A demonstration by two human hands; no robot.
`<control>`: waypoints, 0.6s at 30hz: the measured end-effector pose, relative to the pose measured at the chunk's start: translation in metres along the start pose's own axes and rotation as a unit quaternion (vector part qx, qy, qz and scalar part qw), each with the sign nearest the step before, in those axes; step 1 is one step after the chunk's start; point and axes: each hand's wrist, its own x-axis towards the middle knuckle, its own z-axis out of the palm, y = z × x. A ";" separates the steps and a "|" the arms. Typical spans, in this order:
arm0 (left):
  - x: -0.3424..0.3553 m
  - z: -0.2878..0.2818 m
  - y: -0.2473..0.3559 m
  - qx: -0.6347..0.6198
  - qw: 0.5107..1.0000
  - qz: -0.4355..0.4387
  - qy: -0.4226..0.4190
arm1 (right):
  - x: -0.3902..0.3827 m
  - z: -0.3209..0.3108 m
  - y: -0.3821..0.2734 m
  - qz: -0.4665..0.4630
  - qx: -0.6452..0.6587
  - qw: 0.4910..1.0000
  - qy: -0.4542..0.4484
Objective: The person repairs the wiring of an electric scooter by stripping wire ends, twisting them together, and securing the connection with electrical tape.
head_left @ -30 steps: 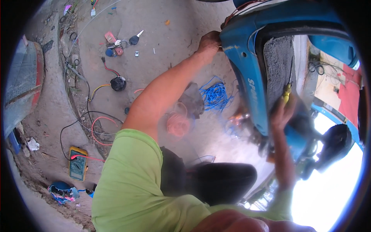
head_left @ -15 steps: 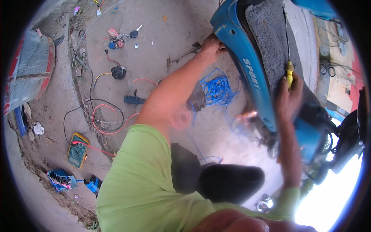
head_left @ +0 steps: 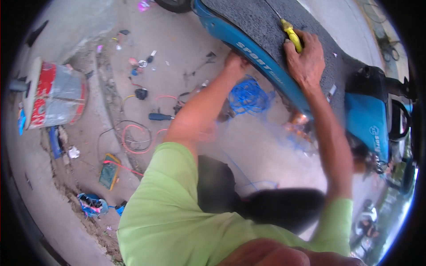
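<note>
A blue scooter with a textured grey footboard stretches across the upper right. My left hand is at the lower edge of its side panel, fingers curled and partly hidden; what they grip is unclear. In my right hand, resting over the footboard, is a yellow-handled screwdriver, its long shaft pointing up and left along the board. Below the panel, near my left hand, lies a tangle of blue wire on the ground. A dark-handled screwdriver lies left of my left forearm.
On the left stand a red-and-grey container and a cracked concrete edge. A multimeter, keys, loose wires and a small black round part lie on the ground. A black wheel shows at the top, a blue bag lower left.
The scooter appears higher and more slanted across the view, its wheel now showing at the top. My right hand and screwdriver have moved up and left with it. The whole view has shifted.
</note>
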 end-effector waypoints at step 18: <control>-0.026 -0.020 -0.011 0.087 0.995 -0.054 -0.014 | 0.001 -0.006 -0.025 -0.001 0.055 0.998 -0.014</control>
